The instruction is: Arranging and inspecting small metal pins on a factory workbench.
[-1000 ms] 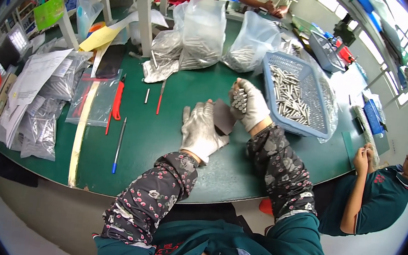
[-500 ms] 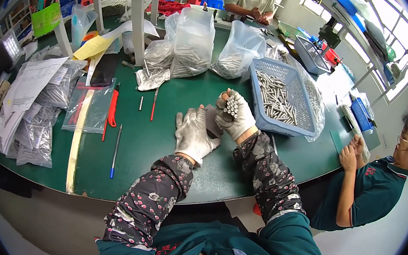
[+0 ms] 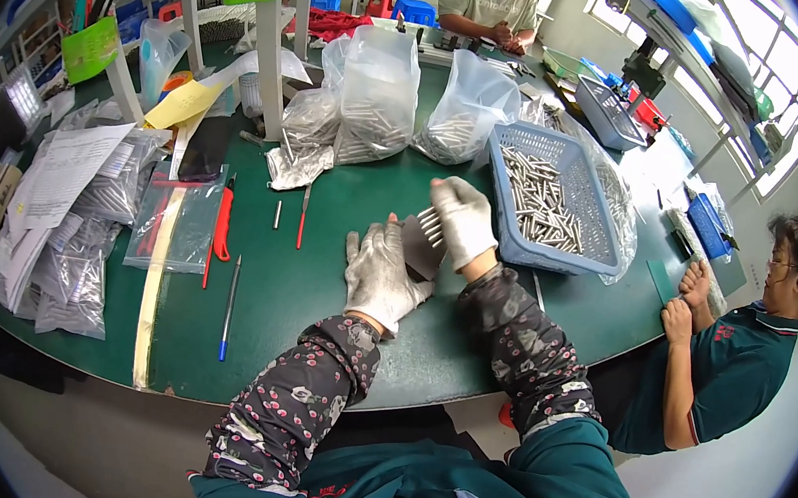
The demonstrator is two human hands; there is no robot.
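Note:
My right hand (image 3: 465, 219), in a whitish work glove, is closed around a bundle of thin metal pins (image 3: 432, 226). Their ends stick out on the left, over a dark grey-brown sheet (image 3: 421, 251) that looks like sandpaper. Whether the pins touch the sheet I cannot tell. My left hand (image 3: 379, 271), gloved too and stained grey, lies flat with its fingers stretched out, the thumb side over the sheet's left edge. Just right of my right hand stands a blue plastic basket (image 3: 554, 254) with many loose metal pins (image 3: 542, 201) in it.
Clear bags of pins (image 3: 376, 101) stand at the back. On the left lie a pen (image 3: 230, 309), a red-handled cutter (image 3: 224, 221), a thin red file (image 3: 303, 219), a single pin (image 3: 277, 215) and bagged parts under papers (image 3: 57, 174). Co-workers sit right (image 3: 736, 372) and far (image 3: 488, 6).
My right hand has turned the pin bundle from end-on toward the camera to pointing down-left over the sheet. The left hand stays flat in nearly the same place.

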